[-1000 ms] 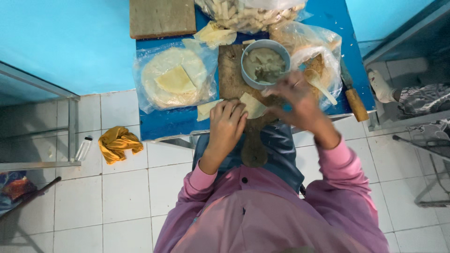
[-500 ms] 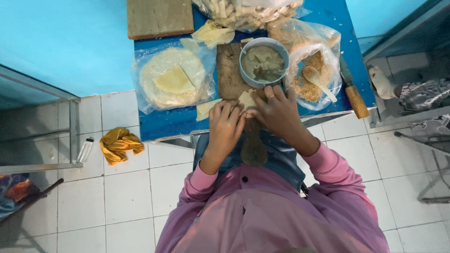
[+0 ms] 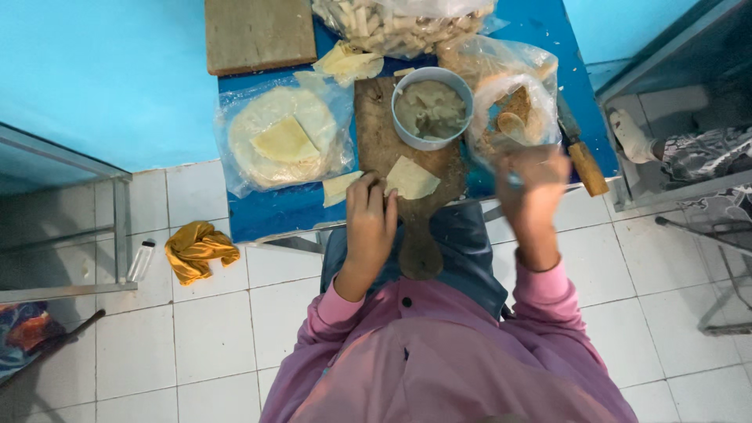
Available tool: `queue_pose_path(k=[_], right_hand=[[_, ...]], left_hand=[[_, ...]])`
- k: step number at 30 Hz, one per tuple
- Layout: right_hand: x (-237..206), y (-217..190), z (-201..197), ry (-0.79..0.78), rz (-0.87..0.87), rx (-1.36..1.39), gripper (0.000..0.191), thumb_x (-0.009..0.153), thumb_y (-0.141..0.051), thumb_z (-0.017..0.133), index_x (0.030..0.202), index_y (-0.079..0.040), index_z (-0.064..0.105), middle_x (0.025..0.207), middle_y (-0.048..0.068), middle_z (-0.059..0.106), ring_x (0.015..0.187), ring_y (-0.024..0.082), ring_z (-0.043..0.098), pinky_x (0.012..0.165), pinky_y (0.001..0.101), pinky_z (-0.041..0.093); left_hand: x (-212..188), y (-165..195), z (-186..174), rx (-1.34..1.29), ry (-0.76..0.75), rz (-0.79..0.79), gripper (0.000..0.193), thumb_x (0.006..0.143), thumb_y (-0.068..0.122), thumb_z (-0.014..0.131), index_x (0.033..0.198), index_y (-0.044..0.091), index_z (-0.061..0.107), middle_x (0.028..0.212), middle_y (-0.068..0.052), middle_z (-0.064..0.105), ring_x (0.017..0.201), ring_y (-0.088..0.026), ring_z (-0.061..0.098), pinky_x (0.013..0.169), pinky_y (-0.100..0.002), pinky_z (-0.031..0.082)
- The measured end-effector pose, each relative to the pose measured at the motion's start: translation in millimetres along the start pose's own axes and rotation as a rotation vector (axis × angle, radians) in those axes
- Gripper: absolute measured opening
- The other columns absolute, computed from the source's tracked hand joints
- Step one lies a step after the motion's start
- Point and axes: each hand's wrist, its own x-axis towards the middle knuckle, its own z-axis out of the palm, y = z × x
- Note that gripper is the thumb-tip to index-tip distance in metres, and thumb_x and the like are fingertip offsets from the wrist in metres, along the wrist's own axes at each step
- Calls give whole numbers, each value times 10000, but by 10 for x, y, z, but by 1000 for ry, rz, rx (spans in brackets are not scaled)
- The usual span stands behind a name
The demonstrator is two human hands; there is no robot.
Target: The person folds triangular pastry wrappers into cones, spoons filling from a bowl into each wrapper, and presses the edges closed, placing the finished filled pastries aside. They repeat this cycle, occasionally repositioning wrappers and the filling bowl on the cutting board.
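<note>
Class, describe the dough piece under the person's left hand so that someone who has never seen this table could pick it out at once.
Start at the blue table and find the brown wooden board at its near edge, with a grey bowl of filling on it. The dough wrapper lies on the board just below the bowl, right beside the left hand. Unlike the round stack in the plastic bag, it is a single, bare, roughly triangular piece.

Ahead and to the left of the left hand (image 3: 370,223): clear bag of round flat wrappers (image 3: 282,141), lying on the blue table (image 3: 274,211). Farther out, at the wall: square wooden block (image 3: 258,33). Far beyond the right hand (image 3: 533,184), at the far table edge: clear bag of pale rolled pieces (image 3: 399,23). Just right of the right hand: knife with wooden handle (image 3: 583,160). Well left of the left hand, on the white tiled floor (image 3: 211,337): crumpled yellow cloth (image 3: 196,249), with small clear bottle (image 3: 142,260) just beside it, next to a metal frame (image 3: 117,227).
</note>
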Motion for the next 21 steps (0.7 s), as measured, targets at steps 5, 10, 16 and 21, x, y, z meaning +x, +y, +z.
queue_pose_path(k=[5,10,16,21], right_hand=[[-34,326,-115,-56,165,-287,365,836,-114,868,1171,-79,727,956,76,707,981,318,627,809,462,459],[-116,401,18,-18,354,68,331,928,39,750,1242,-33,674,964,118,700,857,245,731,757,375,559],[-39,471,185,59,214,213,253,1035,95,690,1267,12,632,1123,142,768,1011,259,782,873,322,600],[-73,428,139,81,214,265,266,978,108,712,1224,33,644,1082,156,773,969,249,778,843,313,591]], left_hand=[[58,78,-27,28,-13,-38,131,933,21,654,1034,-48,607,1086,-237,557,1015,-426,527,883,-509,444],[154,101,9,79,-108,-97,96,970,40,641,989,-20,569,987,-228,564,957,-428,549,848,-513,440],[204,77,62,-111,-57,-88,191,985,-1,614,1135,-38,501,984,-256,579,912,-447,596,788,-504,469],[196,20,114,-234,-58,-162,220,982,-40,602,1169,-30,488,943,-233,588,855,-419,637,738,-471,504]])
